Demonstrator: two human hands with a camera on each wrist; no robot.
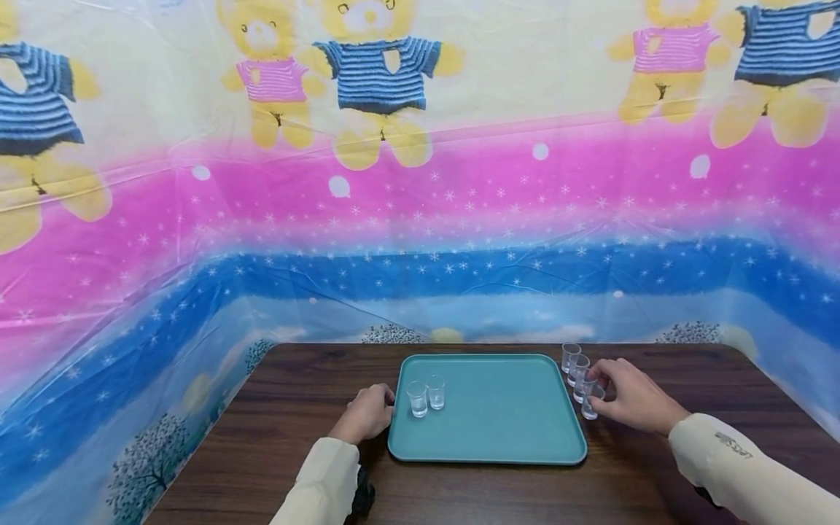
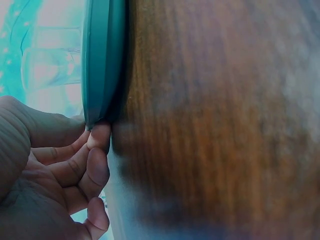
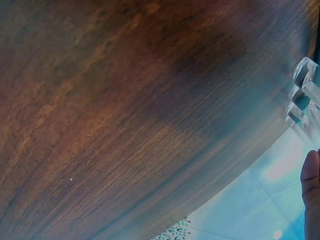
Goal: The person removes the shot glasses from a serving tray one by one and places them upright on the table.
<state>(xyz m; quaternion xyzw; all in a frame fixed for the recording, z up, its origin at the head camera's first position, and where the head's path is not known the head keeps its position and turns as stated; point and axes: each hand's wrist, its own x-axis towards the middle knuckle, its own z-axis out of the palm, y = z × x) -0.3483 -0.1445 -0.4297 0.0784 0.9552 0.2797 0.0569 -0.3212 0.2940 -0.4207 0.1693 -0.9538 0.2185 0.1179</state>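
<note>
A teal tray (image 1: 485, 437) lies on the wooden table, with two clear shot glasses (image 1: 418, 399) standing on its left part. My left hand (image 1: 369, 414) holds the tray's left edge; in the left wrist view the thumb (image 2: 55, 127) is on the rim and a curled finger is under it. Beyond the tray's right edge, several more shot glasses (image 1: 571, 357) stand in a row. My right hand (image 1: 633, 397) pinches the nearest glass (image 1: 590, 413) of that row between thumb and fingers. The right wrist view catches only part of this hand (image 3: 311, 185) and some glass bases (image 3: 303, 71).
The dark wooden table (image 1: 295, 452) reaches back to a printed cloth (image 1: 407, 270) with bears and snowflakes, hung around it. Bare wood lies left of the tray and in front of it. A black strap (image 1: 363, 496) is at my left wrist.
</note>
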